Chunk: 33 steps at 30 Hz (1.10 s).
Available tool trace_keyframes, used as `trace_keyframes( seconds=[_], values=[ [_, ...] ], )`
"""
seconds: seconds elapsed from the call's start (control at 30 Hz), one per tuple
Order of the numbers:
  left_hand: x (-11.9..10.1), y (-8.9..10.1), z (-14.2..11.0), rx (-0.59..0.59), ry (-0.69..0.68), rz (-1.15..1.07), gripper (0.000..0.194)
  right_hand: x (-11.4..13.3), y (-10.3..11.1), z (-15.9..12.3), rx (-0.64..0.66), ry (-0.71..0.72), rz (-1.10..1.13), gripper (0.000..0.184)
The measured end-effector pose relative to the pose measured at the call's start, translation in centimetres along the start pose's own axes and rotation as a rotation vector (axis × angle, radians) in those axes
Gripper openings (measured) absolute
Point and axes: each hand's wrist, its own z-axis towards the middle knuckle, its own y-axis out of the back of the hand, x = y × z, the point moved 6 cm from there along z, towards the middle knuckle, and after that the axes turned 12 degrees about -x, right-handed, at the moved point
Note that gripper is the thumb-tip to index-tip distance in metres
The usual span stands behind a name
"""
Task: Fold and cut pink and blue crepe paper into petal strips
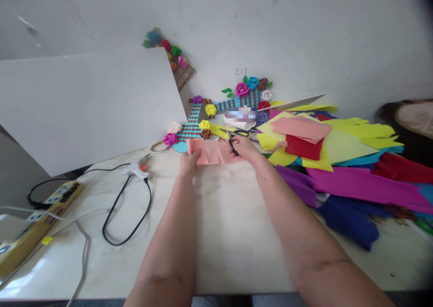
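Observation:
A strip of salmon-pink crepe paper (pixel 216 152) lies across the table between my hands. My left hand (pixel 188 161) is closed on its left end, where the paper is folded over. In my right hand (pixel 244 148), black-handled scissors (pixel 233 145) are gripped at the strip's right end; the fingers partly hide them. How far the blades are apart I cannot tell. Just beyond the strip stands a turquoise and brown woven ornament (pixel 193 123) with paper flowers, including a magenta flower (pixel 170 139) and a yellow flower (pixel 204 125).
Coloured crepe paper sheets (pixel 358 183) are heaped on the right. A white glue gun (pixel 135 170) with a black looped cord rests on the left, near a power strip (pixel 57 207). A white board (pixel 91 108) leans behind. A tape roll (pixel 159 147) lies near the ornament.

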Motion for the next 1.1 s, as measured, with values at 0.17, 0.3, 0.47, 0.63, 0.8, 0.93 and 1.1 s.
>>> trace_keyframes(
  seconds=[0.17,0.3,0.47,0.63,0.8,0.93,1.1],
  values=[
    [0.0,0.0,0.1,0.002,-0.014,0.015,0.026,0.9,-2.8,-2.0,0.41,0.038,0.287,0.031],
    [0.1,-0.1,0.2,0.017,-0.034,0.004,0.027,1.1,-4.0,-3.1,0.548,0.077,0.355,0.028],
    [0.3,0.2,0.4,-0.036,-0.056,0.019,0.027,1.3,-4.7,-4.4,0.685,0.097,0.346,0.029],
    [0.6,0.0,0.6,0.002,-0.082,-0.038,0.029,1.4,-4.7,-5.0,0.821,0.058,0.341,0.031],
    [0.3,-0.1,0.3,-0.029,-0.071,-0.082,0.027,0.7,-3.9,-4.9,0.873,-0.011,0.307,0.035],
    [0.0,0.1,0.3,-0.078,-0.07,-0.028,0.023,-0.7,-2.9,-5.2,0.907,-0.11,0.345,0.035],
    [0.2,0.3,0.7,-0.125,-0.104,0.017,0.022,-2.1,-2.4,-5.8,0.913,-0.18,0.317,0.035]
  ],
)
